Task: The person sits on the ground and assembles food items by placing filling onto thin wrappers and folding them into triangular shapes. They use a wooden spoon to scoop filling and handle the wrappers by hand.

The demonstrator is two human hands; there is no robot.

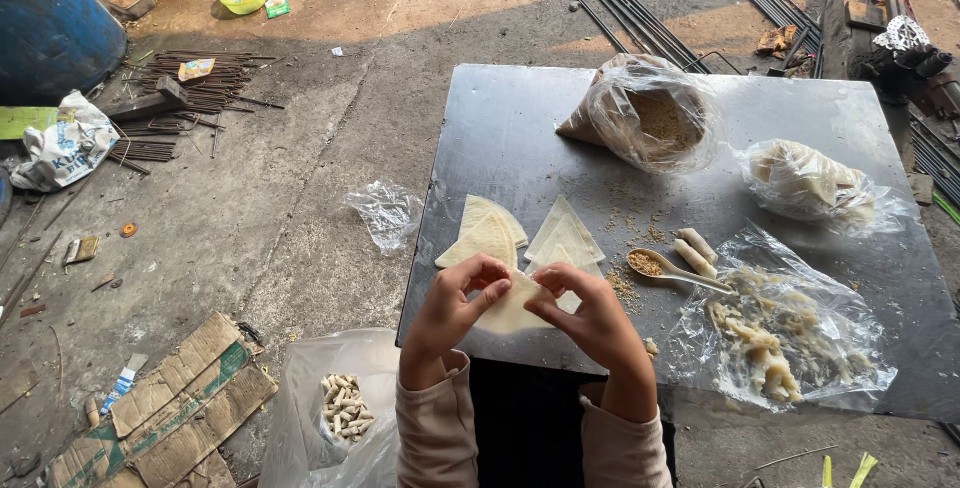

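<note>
Both my hands hold one pale triangular dough wrapper (513, 310) over the near edge of the grey metal table (500, 138). My left hand (455, 308) pinches its left side, and my right hand (590, 316) pinches its right side. Just beyond them several more triangular wrappers (520, 233) lie on the table. A spoon (665, 268) loaded with crumbly brown filling rests to the right, next to two rolled pieces (695, 251).
A clear bag of brown filling (650, 113) and a bag of pale dough (805, 183) sit at the table's far side. Dough scraps lie on plastic (775, 333) at right. A bag of finished rolls (343, 408) stands on the ground by my left arm. Metal rods (200, 83), flattened cardboard (170, 413).
</note>
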